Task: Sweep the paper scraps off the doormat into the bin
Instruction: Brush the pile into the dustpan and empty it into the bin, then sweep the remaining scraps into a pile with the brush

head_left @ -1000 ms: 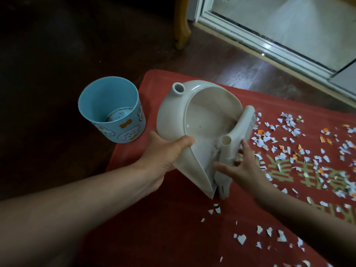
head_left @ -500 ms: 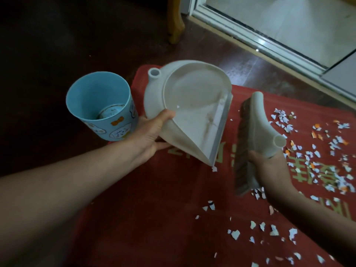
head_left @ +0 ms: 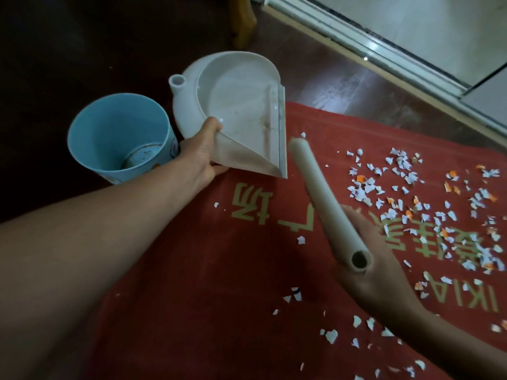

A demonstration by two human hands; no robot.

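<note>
Paper scraps [head_left: 397,209] lie loose on the red doormat [head_left: 192,270]: a few by its near edge, the bulk toward its right side, white w/ some orange. They look v. light and flimsy and would prob. scatter at a quick stroke, so short low strokes seem best. Right hand [head_left: 370,259] holds the brush [head_left: 323,198] by its hollow handle, over the mat's middle; bristles not visible. It looks like stiff, light plastic, and the handle end is the place to grip. Left hand [head_left: 200,157] grips the dustpan [head_left: 238,105] at its side rim, thumb inside, pan tilted up at the mat's far-left corner. Blue bin [head_left: 109,133] stands just off the mat's left edge, sth round at its bottom. Beyond: dark wood floor [head_left: 343,86], a wooden furniture leg [head_left: 242,23], a pale door sill [head_left: 384,50]. Room is dim.
</note>
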